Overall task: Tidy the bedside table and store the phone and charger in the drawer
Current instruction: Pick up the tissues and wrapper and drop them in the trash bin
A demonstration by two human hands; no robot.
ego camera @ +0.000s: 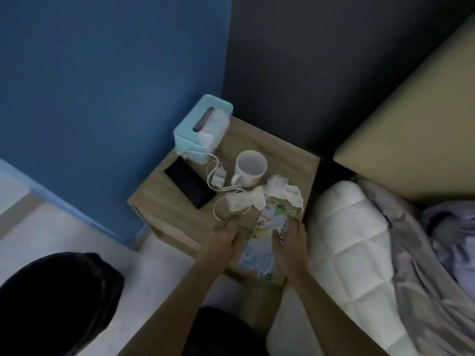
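The wooden bedside table (164,209) carries a blue tissue box (203,127) far left, a black phone (189,185), white charger (218,178) and mug (250,168) mid-table, and 2 crumpled tissues (246,201) and a booklet (266,240) near right.

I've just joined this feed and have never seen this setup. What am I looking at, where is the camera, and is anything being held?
There is no machine here. A person works with bare hands, and the one picture comes from a camera worn on the head, looking down. The left hand lies flat on the wooden bedside table, its fingers near a crumpled tissue. The right hand rests on a colourful booklet; whether it grips it is unclear. Further back are a light blue tissue box, a black phone, a white charger with its cable, and a white mug. A second tissue lies on the booklet's far end. White bedding is to the right.
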